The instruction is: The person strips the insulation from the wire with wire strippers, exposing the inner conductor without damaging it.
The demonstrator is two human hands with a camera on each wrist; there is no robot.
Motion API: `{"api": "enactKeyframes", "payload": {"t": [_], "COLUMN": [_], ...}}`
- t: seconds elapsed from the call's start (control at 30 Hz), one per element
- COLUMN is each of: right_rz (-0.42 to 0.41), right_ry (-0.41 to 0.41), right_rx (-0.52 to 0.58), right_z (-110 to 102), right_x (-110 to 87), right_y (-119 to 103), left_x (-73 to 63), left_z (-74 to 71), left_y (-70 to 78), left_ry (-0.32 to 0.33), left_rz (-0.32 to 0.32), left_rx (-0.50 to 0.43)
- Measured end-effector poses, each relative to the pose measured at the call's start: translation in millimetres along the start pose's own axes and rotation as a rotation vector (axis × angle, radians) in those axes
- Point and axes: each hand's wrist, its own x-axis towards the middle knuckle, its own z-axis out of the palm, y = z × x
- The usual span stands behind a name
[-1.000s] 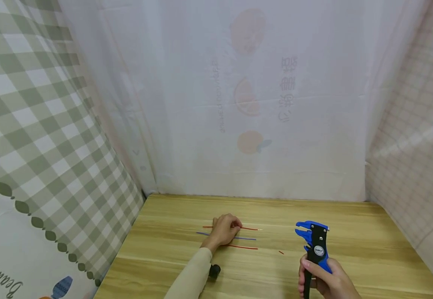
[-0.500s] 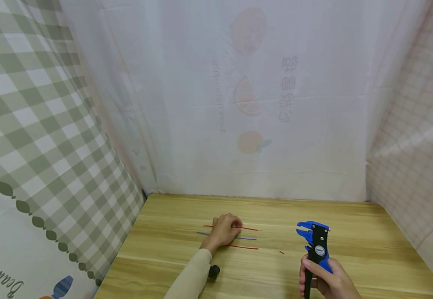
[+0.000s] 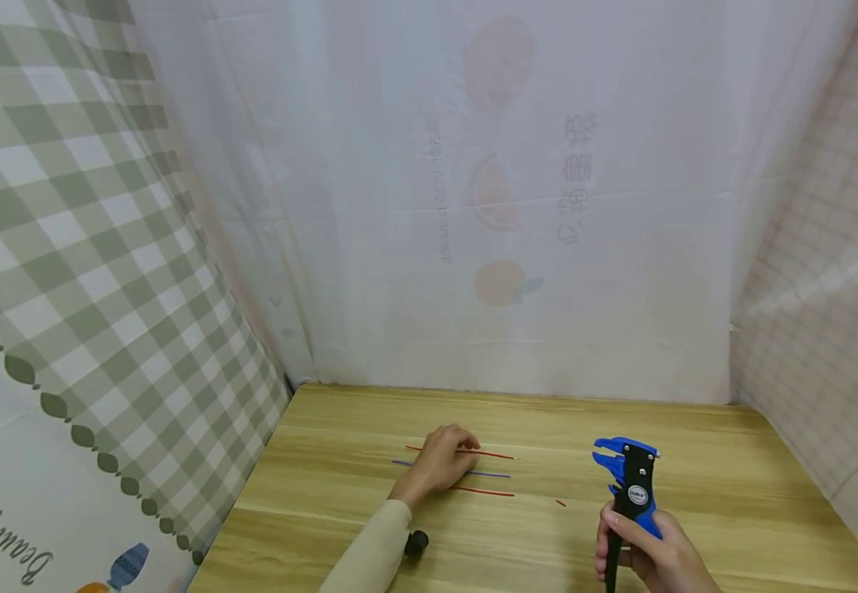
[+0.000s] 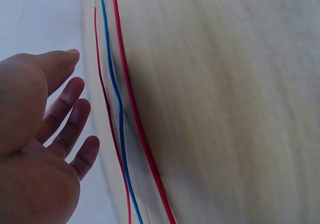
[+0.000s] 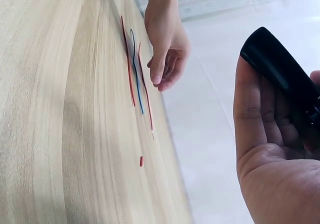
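Observation:
My left hand [image 3: 440, 461] hovers above three wires on the wooden table, its fingers loosely bent and holding nothing. The far red wire [image 3: 499, 455] has a bare, stripped tip at its right end. Alongside lie a blue wire [image 4: 111, 59] and a nearer red wire [image 4: 137, 109], roughly parallel. In the left wrist view, a gap separates my fingertips from all three wires. My right hand [image 3: 655, 552] grips the handles of a blue and black wire stripper [image 3: 632, 486], raised with its jaws apart and pointing left. Only its black handle end [image 5: 277, 61] shows in the right wrist view.
A short red snippet [image 3: 561, 502] lies on the table [image 3: 355, 420] between the wires and the stripper. A black device [image 3: 416, 543] sits at my left wrist. White sheeting [image 3: 377, 288] stands behind the table, and a green checked cloth [image 3: 118, 222] hangs at left.
The left fingers have come off the far red wire, which now shows through beneath them. The right hand and wire stripper stay nearly where they were; the head view has shifted slightly.

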Motion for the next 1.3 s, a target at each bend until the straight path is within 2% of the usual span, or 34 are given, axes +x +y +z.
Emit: {"api": "enactKeyframes", "payload": {"t": [0.1, 0.13, 0.2, 0.23, 0.33, 0.43, 0.77, 1.0, 1.3], "right_rz": [-0.015, -0.014, -0.017, -0.016, -0.009, 0.002, 0.026, 0.015, 0.017], "right_ry": [-0.016, -0.017, -0.023, -0.021, -0.017, -0.009, -0.002, -0.019, -0.025], "right_rx": [0.008, 0.011, 0.015, 0.015, 0.01, 0.007, 0.0, 0.011, 0.019], "right_z": [-3, -4, -6, -7, -8, -8, -9, -8, -7], "right_x": [0.7, 0.7, 1.0, 1.3, 1.7, 1.8, 2.9, 4.9, 6.7], "right_y": [2, 2, 3, 3, 4, 5, 6, 7, 6], "left_x": [-4.4, -5.9, -8.5, -9.8, -13.1, -16.2, -22.5, -25.5, -25.3], "left_z": [2.7, 2.7, 2.5, -3.1, -8.0, -9.3, -9.6, -11.7, -12.7], "left_y": [-7.3, -7.8, -8.3, -0.7, 5.1, 5.9, -0.3, -2.3, -3.2], "left_ry": [0.041, 0.039, 0.024, -0.004, -0.054, -0.071, -0.102, -0.095, -0.093], "left_rz": [0.073, 0.074, 0.058, 0.017, -0.063, -0.09, -0.108, -0.097, -0.125], "left_rx": [0.015, 0.009, -0.003, -0.022, -0.04, -0.033, -0.002, 0.009, 0.0]}}
